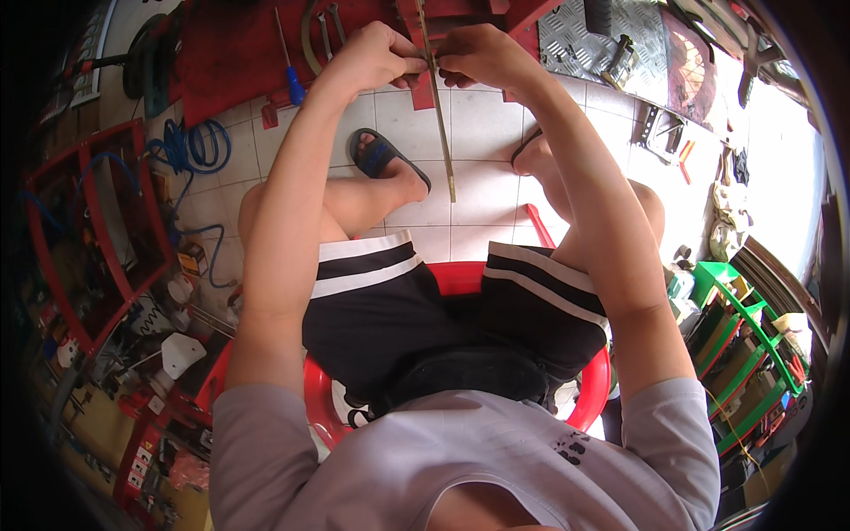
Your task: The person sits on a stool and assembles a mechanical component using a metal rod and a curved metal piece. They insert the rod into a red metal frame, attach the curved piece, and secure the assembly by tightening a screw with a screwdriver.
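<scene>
A long thin brass-coloured metal strip [442,133] runs from the top of the view down toward my knees. My left hand [372,57] pinches it from the left near its upper part. My right hand [482,55] grips it from the right at the same height, fingers closed. Both hands meet just in front of a red metal part [425,84] standing on the tiled floor. I sit on a red plastic chair [456,276], legs apart, a dark sandal [379,155] on my left foot.
A blue-handled screwdriver [292,75] and wrenches [329,26] lie on a red surface at top left. A blue hose [190,146] and a red rack [97,230] stand at left. Chequered metal plate [602,40] sits top right, a green shelf [744,327] at right.
</scene>
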The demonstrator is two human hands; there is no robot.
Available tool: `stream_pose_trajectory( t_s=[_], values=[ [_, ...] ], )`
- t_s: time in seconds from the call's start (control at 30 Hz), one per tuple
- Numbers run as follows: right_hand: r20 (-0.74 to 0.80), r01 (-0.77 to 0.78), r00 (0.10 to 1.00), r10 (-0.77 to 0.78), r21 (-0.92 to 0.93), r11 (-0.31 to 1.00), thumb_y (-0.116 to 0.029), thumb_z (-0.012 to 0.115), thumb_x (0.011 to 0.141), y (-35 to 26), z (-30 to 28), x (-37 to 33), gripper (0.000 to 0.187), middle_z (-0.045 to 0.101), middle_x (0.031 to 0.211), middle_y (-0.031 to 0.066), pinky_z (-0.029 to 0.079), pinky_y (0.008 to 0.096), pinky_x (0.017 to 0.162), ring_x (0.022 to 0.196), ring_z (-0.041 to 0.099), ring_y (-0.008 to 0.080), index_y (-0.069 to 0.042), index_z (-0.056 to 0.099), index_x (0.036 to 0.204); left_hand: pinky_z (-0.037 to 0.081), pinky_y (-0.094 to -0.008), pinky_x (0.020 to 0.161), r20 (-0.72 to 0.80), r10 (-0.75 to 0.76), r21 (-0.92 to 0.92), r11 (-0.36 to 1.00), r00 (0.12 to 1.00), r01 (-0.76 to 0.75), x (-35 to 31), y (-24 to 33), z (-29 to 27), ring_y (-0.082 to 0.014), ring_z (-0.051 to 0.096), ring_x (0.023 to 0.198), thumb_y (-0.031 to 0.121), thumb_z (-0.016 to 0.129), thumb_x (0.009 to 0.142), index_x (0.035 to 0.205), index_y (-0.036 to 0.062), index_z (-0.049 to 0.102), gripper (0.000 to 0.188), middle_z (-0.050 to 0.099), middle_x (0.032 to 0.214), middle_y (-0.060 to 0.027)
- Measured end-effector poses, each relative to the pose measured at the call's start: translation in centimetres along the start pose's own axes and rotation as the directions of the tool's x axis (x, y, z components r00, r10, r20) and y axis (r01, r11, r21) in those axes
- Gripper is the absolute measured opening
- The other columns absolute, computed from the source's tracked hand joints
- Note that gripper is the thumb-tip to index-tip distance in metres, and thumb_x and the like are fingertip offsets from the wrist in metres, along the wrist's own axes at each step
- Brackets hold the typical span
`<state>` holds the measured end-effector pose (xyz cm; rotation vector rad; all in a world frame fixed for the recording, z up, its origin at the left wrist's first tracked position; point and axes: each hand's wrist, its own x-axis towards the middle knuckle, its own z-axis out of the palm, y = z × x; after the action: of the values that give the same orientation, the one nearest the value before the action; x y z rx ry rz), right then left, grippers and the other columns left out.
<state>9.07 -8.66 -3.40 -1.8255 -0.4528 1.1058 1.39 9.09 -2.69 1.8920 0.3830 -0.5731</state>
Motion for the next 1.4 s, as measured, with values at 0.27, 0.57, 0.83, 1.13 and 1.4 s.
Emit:
stream_pose_trajectory(
  t_s=[0.27,0.57,0.83,1.13,1.4],
  values=[
    [-0.011,0.005,1.0,-0.005,-0.004,1.0,-0.008,0.061,0.083,0.2,0.0,0.2,0.017,0.068,0.084,0.0109,0.057,0.0272,0.069,0.074,0.068,0.0165,0.003,0.064,0.095,0.051,-0.024,0.062,0.028,-0.055,0.033,0.998,0.998,0.055,0.1,0.1,0.1,-0.012,0.063,0.067,0.011,0.062,0.088,0.094,-0.0032,0.07,0.017,0.068,0.078,-0.0071],
    [-0.037,0.025,0.999,-0.024,0.012,1.0,-0.008,0.063,0.079,0.7,0.2,0.4,0.016,0.069,0.083,0.0102,0.058,0.025,0.066,0.07,0.069,0.0158,0.002,0.067,0.09,0.051,-0.026,0.062,-0.001,0.048,0.055,0.997,0.999,-0.048,0.2,-0.1,0.0,-0.0131,0.064,0.068,0.007,0.065,0.084,0.094,-0.0028,0.07,0.015,0.069,0.08,-0.0079],
    [-0.031,0.024,0.999,-0.023,0.012,1.0,-0.008,0.063,0.08,0.4,0.3,0.3,0.016,0.07,0.083,0.0103,0.058,0.0252,0.066,0.071,0.069,0.0159,0.002,0.067,0.091,0.052,-0.026,0.062,-0.051,0.079,0.136,0.988,0.996,-0.072,0.3,-0.6,0.0,-0.0143,0.065,0.068,0.005,0.066,0.082,0.094,-0.0027,0.071,0.015,0.069,0.079,-0.0091],
    [-0.035,0.028,0.999,-0.028,0.01,1.0,-0.009,0.063,0.08,0.6,0.2,0.3,0.016,0.069,0.082,0.0093,0.057,0.0252,0.065,0.07,0.069,0.0154,0.002,0.067,0.09,0.049,-0.0239,0.061,0.044,-0.055,0.08,0.995,0.997,0.052,0.0,0.2,0.1,-0.0106,0.062,0.066,0.016,0.057,0.091,0.093,-0.0014,0.069,0.021,0.067,0.076,-0.005],
    [-0.031,0.038,0.999,-0.037,0.01,0.999,-0.009,0.062,0.08,0.7,0.1,0.3,0.016,0.069,0.083,0.0094,0.057,0.0251,0.066,0.07,0.069,0.0152,0.001,0.068,0.091,0.051,-0.0241,0.065,0.073,-0.059,0.024,0.998,0.996,0.058,-0.4,0.4,-0.6,-0.0118,0.065,0.072,0.015,0.059,0.09,0.094,-0.0021,0.069,0.02,0.068,0.081,-0.0057]
  ],
)
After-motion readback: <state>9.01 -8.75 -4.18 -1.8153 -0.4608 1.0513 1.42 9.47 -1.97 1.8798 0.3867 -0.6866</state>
